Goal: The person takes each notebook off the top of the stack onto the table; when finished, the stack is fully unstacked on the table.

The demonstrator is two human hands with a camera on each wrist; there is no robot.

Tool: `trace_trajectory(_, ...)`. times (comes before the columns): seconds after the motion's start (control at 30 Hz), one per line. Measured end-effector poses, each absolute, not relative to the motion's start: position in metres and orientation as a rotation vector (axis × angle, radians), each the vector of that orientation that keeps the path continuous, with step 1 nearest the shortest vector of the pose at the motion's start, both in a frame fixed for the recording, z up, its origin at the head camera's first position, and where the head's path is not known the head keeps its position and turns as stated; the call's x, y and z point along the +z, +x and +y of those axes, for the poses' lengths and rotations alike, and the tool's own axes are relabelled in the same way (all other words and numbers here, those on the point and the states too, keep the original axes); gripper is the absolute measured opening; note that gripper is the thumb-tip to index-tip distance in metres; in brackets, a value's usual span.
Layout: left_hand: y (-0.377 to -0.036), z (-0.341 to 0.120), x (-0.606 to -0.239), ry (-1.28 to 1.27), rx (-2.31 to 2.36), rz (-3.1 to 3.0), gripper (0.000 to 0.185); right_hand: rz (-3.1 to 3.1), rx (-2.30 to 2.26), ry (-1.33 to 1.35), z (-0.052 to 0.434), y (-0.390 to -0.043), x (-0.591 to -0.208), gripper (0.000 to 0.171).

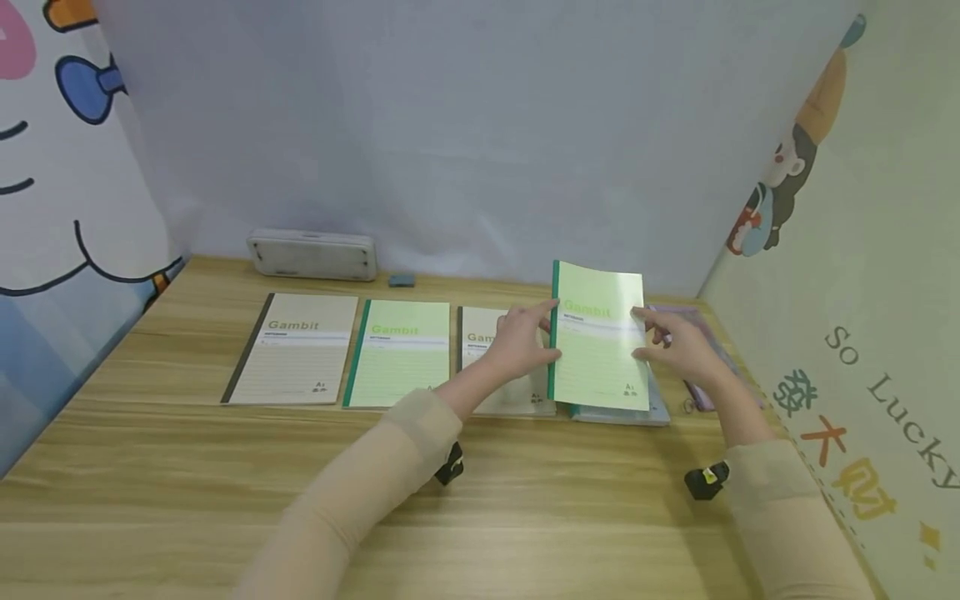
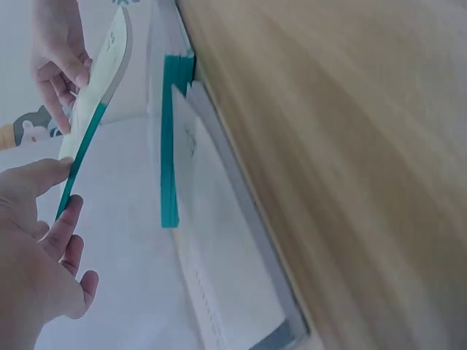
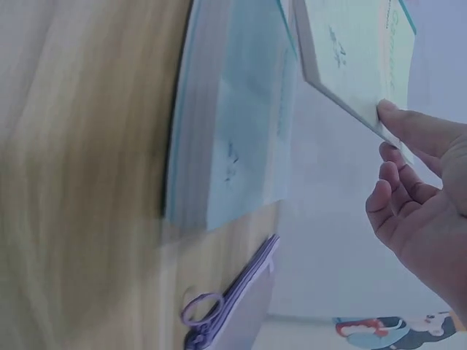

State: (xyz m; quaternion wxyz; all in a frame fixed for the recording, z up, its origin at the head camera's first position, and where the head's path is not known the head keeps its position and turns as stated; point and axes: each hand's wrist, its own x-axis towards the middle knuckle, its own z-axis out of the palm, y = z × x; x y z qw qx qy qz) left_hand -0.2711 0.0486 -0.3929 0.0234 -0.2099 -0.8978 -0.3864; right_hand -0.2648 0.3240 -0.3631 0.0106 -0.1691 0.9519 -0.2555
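A light green notebook (image 1: 600,358) with a dark green spine is lifted above a stack of blue-covered notebooks (image 3: 252,124). My left hand (image 1: 519,340) pinches its spine side between thumb and fingers. At the opposite edge my right hand (image 1: 678,343) pinches it the same way; in the right wrist view the thumb lies on the cover. Most of the stack is hidden under the lifted notebook in the head view. A white notebook with a dark spine (image 1: 517,396) lies just left of it, partly behind my left hand.
Farther left lie another green notebook (image 1: 401,358) and a white notebook (image 1: 300,350). A pale pencil case (image 1: 313,255) and a small blue block (image 1: 401,281) sit at the back. A purple zip pouch (image 1: 701,396) with a ring lies at right, near the printed wall.
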Motion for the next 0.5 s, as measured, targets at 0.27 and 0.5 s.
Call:
trace_trajectory(0.27, -0.276, 0.017, -0.374, -0.777, -1.177, -2.782, 0.078, 2.973, -0.866, -0.553, 0.302, -0.262, -0.345, 0.069)
trace_trajectory(0.5, -0.275, -0.014, -0.353, -0.837, -1.127, -2.736, 0.077, 2.984, -0.945, -0.592, 0.277, -0.258, -0.331, 0.066)
